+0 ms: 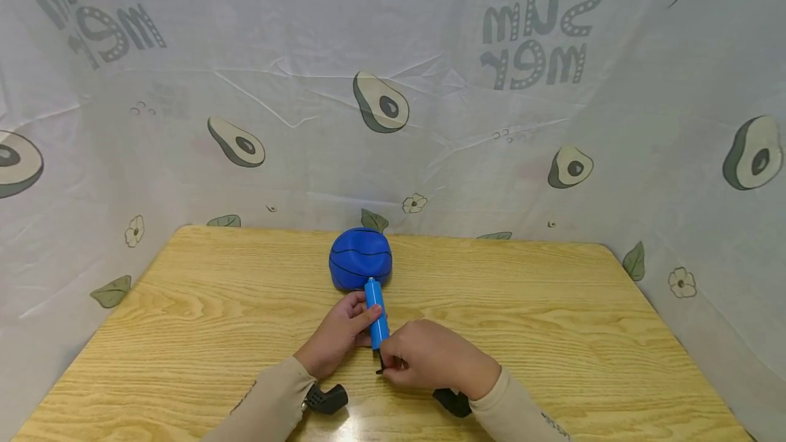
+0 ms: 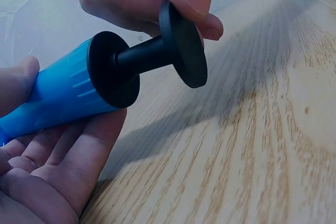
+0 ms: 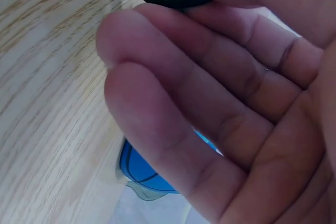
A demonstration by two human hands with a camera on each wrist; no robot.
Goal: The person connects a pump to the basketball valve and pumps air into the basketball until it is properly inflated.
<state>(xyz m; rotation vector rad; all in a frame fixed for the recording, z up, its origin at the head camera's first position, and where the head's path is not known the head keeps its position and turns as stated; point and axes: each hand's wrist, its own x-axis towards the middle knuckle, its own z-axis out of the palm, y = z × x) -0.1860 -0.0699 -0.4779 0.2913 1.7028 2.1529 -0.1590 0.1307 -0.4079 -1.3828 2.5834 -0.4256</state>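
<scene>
A blue ball (image 1: 359,256) with black lines, partly caved in, lies at the back middle of the table. Toward its near side points a blue hand pump (image 1: 376,312); its tip reaches the ball, though I cannot tell whether it is inside. My left hand (image 1: 334,334) holds the pump's barrel, the thumb on top and fingers beneath. With my right hand (image 1: 439,358) I pinch the round black pump handle (image 2: 185,45) by its edge. A short length of the black rod shows between handle and barrel in the left wrist view.
The wood-grain table (image 1: 215,312) stretches out on both sides. Behind it hangs a pale curtain (image 1: 295,176) printed with avocados and leaves. Black wrist-worn devices (image 1: 327,399) sit under both forearms, close to the tabletop.
</scene>
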